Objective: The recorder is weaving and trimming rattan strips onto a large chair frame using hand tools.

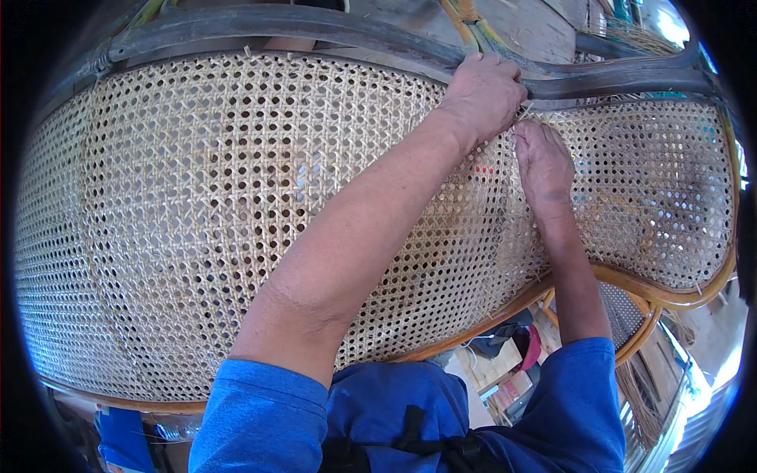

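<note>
A large woven cane panel (260,158) with open holes stretches across most of the view. A dark curved rail (300,24) runs along its far edge, and a glossy brown rattan frame (465,331) borders the near edge. My left hand (485,91) bends over the far edge beside the rail, its fingers curled and their tips hidden. Just to the right and nearer, my right hand (544,162) is closed at the panel, thumb toward the left hand. A short pale cane strand (527,108) shows between the hands; which fingers grip it, if any, I cannot tell.
Beyond the rail is a wooden plank floor (536,27). At the lower right stand a round rattan piece with a mesh centre (623,311) and a bundle of loose strands (639,398). A clear plastic bottle (180,430) lies below the panel at left.
</note>
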Demonstrator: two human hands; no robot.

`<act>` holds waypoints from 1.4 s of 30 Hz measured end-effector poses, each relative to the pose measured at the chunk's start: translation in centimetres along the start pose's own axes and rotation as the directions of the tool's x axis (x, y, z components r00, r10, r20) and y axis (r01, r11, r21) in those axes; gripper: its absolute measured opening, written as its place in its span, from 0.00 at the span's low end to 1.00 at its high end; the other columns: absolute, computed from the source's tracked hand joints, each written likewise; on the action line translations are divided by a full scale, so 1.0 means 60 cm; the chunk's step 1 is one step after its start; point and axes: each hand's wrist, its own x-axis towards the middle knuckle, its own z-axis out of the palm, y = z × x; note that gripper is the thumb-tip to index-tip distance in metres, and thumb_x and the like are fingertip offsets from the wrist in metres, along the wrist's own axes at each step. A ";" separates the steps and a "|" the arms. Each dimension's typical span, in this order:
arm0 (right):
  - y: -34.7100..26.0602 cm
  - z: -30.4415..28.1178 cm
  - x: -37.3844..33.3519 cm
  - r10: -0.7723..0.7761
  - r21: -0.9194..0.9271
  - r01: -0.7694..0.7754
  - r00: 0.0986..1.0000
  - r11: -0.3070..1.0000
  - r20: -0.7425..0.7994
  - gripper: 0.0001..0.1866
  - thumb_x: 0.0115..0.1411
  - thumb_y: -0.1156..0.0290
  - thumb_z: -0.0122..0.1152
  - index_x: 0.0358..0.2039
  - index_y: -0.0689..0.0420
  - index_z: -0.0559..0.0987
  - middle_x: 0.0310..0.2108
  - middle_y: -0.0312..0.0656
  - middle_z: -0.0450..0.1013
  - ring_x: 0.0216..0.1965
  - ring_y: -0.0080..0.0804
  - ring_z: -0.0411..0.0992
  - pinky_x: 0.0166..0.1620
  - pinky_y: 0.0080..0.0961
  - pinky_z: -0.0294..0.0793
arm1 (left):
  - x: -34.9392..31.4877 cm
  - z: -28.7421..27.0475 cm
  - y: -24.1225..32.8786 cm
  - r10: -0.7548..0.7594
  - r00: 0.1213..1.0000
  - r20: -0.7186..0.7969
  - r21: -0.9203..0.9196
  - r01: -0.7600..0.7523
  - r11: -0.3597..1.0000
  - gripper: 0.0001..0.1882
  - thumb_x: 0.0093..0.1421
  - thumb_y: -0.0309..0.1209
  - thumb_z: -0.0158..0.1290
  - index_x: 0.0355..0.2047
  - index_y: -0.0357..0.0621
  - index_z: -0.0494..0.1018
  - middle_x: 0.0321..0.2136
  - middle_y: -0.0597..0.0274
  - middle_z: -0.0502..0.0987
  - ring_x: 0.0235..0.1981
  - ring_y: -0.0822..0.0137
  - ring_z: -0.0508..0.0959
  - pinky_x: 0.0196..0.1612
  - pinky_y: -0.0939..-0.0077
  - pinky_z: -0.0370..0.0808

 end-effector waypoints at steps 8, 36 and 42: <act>-0.001 -0.006 -0.006 -0.111 -0.131 0.113 0.994 0.985 0.020 0.11 0.54 0.72 0.56 0.40 0.55 0.78 0.35 0.41 0.73 0.38 0.41 0.71 0.43 0.35 0.73 | 0.000 0.004 -0.002 0.005 1.000 -0.006 0.039 -0.004 0.999 0.09 0.54 0.35 0.53 0.34 0.56 0.80 0.41 0.68 0.75 0.47 0.63 0.72 0.50 0.65 0.65; 0.002 -0.020 0.023 -0.019 -0.163 0.067 0.959 0.984 0.282 0.09 0.55 0.80 0.54 0.37 0.59 0.77 0.33 0.48 0.72 0.36 0.45 0.72 0.40 0.36 0.73 | -0.007 0.001 0.003 -0.018 1.000 -0.003 0.068 0.018 0.998 0.10 0.53 0.35 0.51 0.33 0.55 0.81 0.37 0.66 0.76 0.45 0.62 0.73 0.49 0.66 0.66; 0.036 -0.027 0.030 -0.038 0.361 -0.062 0.963 0.931 0.265 0.07 0.57 0.81 0.55 0.37 0.63 0.77 0.30 0.47 0.73 0.31 0.40 0.72 0.37 0.28 0.72 | -0.001 -0.002 0.005 -0.009 1.000 0.005 0.057 0.008 0.998 0.11 0.52 0.37 0.53 0.34 0.56 0.81 0.37 0.66 0.76 0.45 0.62 0.73 0.49 0.66 0.66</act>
